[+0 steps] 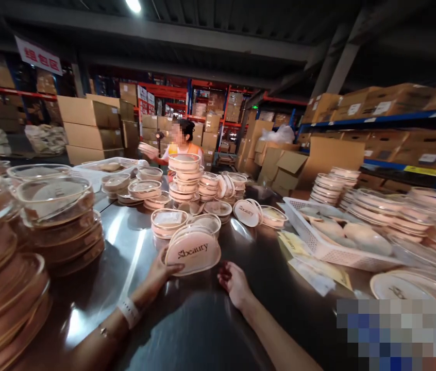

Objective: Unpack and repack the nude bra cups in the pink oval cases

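Note:
My left hand [161, 272] grips a pale pink, rounded cosmetic bag [194, 251] with clear edging and "beauty" lettered in black on its face. The thumb lies on the front; the other fingers are mostly hidden behind. Just right of the bag, my right hand [236, 284] hangs apart from it, fingers loosely bent and nothing visible in them. Behind the held bag sit similar bags, one with a white paper [169, 218] under its clear top. Another lettered bag [247, 212] stands on its edge farther back.
On the dark shiny table [187, 324], bag stacks [61, 221] crowd the left, and a taller stack [184, 178] rises at centre. A white basket [318, 250] holding bags stands right, near yellow papers [299, 246]. Across the table, a person [187, 147] holds something pale. Cartons [90, 126] are piled behind.

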Demonstrator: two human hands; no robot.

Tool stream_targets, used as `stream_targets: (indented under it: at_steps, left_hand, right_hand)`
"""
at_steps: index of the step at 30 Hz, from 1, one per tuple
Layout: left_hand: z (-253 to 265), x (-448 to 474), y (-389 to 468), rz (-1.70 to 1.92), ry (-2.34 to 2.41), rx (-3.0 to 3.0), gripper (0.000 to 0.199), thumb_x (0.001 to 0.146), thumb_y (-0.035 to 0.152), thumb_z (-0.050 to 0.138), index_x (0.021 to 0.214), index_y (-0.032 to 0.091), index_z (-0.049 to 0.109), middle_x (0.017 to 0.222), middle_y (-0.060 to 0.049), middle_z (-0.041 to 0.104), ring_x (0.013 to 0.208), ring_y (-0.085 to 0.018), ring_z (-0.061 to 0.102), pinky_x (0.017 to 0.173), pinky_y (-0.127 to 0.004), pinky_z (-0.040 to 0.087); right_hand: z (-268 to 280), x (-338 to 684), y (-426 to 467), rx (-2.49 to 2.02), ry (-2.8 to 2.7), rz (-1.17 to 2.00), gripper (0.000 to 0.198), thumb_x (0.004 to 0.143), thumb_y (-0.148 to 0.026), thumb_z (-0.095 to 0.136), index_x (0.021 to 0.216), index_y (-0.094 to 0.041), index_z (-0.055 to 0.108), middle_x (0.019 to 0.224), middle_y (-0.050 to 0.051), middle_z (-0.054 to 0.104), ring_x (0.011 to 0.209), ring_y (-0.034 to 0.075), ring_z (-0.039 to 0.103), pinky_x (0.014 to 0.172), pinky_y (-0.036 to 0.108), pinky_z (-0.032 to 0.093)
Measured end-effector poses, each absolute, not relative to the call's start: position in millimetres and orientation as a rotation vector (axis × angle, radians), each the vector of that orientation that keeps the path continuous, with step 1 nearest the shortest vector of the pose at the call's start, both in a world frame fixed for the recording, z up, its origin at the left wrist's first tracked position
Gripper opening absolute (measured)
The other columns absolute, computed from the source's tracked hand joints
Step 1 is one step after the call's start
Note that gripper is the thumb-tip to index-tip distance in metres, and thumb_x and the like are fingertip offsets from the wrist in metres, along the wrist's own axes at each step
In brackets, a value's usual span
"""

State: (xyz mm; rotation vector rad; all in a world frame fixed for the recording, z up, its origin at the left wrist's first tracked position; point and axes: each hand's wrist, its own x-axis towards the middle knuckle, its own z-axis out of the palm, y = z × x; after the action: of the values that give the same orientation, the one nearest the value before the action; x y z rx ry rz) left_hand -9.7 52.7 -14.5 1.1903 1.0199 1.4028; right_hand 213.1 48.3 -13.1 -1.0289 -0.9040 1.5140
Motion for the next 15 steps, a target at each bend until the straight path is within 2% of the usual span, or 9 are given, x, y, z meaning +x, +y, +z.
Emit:
stream_targets:
  at_steps: [4, 6, 8, 11, 13, 15]
  left_hand:
    - [-5, 5, 27, 1.242, 0.706, 1.181, 0.076, 0.060, 0.044, 0.084, 0.125, 0.015, 0.058, 0.106, -0.014, 0.073, 0.097, -0.032, 0.069, 0.086, -0.045, 0.057]
    - [-3, 12, 15, 1.142, 0.647, 1.203, 0.065, 0.064, 0.046, 0.082, 0.117, 0.013, 0.064, 0.093, -0.013, 0.075, 0.083, -0.031, 0.070, 0.076, -0.044, 0.059]
    - [-2, 15, 8, 1.122, 0.658, 1.192, 0.060, 0.064, 0.045, 0.083, 0.111, 0.013, 0.066, 0.089, -0.012, 0.075, 0.080, -0.031, 0.070, 0.072, -0.042, 0.059]
    - [0, 12, 8, 1.233, 0.775, 1.156, 0.069, 0.055, 0.044, 0.087, 0.114, 0.017, 0.064, 0.099, -0.010, 0.075, 0.096, -0.036, 0.068, 0.080, -0.044, 0.059]
    - [2, 1, 14, 1.342, 0.931, 1.216, 0.078, 0.050, 0.046, 0.088, 0.117, 0.021, 0.059, 0.109, -0.009, 0.072, 0.105, -0.036, 0.065, 0.087, -0.045, 0.057]
    - [3, -17, 22, 1.404, 1.138, 1.372, 0.080, 0.048, 0.050, 0.087, 0.117, 0.023, 0.055, 0.114, -0.006, 0.069, 0.106, -0.035, 0.063, 0.088, -0.045, 0.057]
  right_hand:
    - [-5, 195, 14, -0.965, -1.005, 1.849, 0.034, 0.067, -0.046, 0.075, 0.077, -0.016, 0.065, 0.073, 0.004, 0.065, 0.059, 0.014, 0.061, 0.047, 0.019, 0.039]
    - [-1, 185, 0, -0.872, -1.084, 1.987, 0.043, 0.065, -0.055, 0.075, 0.081, -0.017, 0.064, 0.073, 0.002, 0.062, 0.058, 0.011, 0.058, 0.045, 0.018, 0.035]
    - [2, 179, -8, -0.858, -1.136, 2.016, 0.054, 0.061, -0.066, 0.072, 0.080, -0.017, 0.061, 0.068, -0.001, 0.055, 0.051, 0.008, 0.051, 0.041, 0.018, 0.029]
    - [7, 182, -4, -0.921, -1.165, 1.890, 0.058, 0.059, -0.076, 0.063, 0.068, -0.021, 0.047, 0.055, -0.007, 0.039, 0.042, 0.006, 0.032, 0.039, 0.020, 0.017]
    - [16, 191, 6, -0.956, -1.188, 1.692, 0.057, 0.066, -0.076, 0.055, 0.064, -0.023, 0.034, 0.052, -0.009, 0.027, 0.043, 0.006, 0.020, 0.041, 0.021, 0.014]
    - [29, 204, 15, -1.010, -1.230, 1.481, 0.052, 0.077, -0.068, 0.049, 0.062, -0.024, 0.027, 0.052, -0.009, 0.022, 0.044, 0.007, 0.017, 0.043, 0.022, 0.015]
